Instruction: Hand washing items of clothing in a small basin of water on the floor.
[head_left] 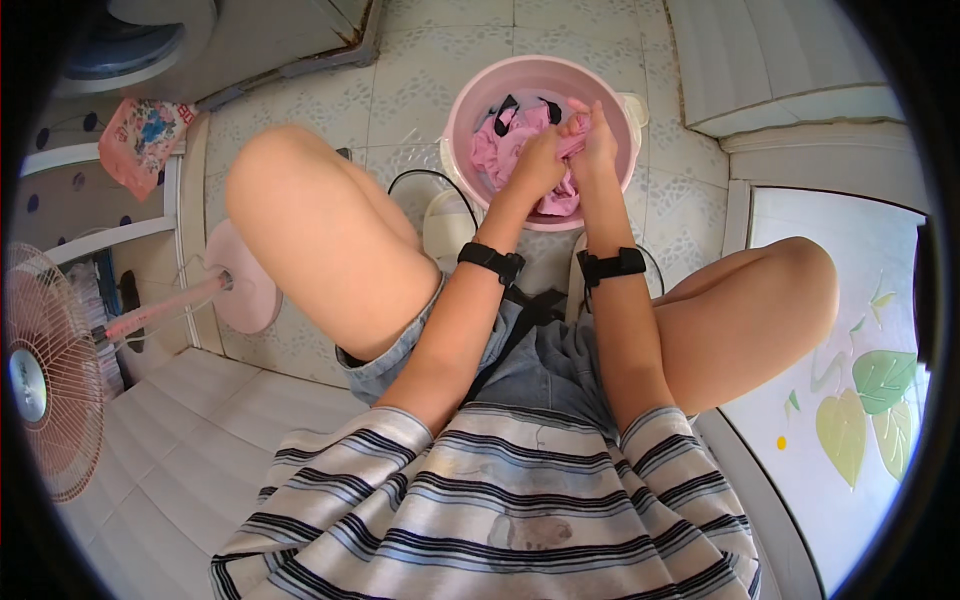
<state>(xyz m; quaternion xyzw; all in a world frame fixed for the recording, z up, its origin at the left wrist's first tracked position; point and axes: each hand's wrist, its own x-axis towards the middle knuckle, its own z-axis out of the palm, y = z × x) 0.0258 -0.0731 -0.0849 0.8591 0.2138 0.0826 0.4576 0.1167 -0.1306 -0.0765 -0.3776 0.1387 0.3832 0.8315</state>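
Observation:
A round pink basin [468, 85] stands on the floor in front of me, with some water in it. Soaking inside is a pink garment [490, 155] with black parts showing along its far side. My left hand [540, 165] is closed on a bunched fold of this cloth. Beside it, my right hand [597, 148] grips the same bunch, and the two hands are close together over the right half of the basin. The fingers are partly hidden by the hands and the cloth. Black bands circle both wrists.
A pink standing fan [50, 370] lies toward the left, its round base [243, 278] on the tiled floor [420, 75]. A patterned pink bag [145, 145] hangs at the upper left. On the right is a door panel [800, 300] with leaf designs. My knees flank the basin.

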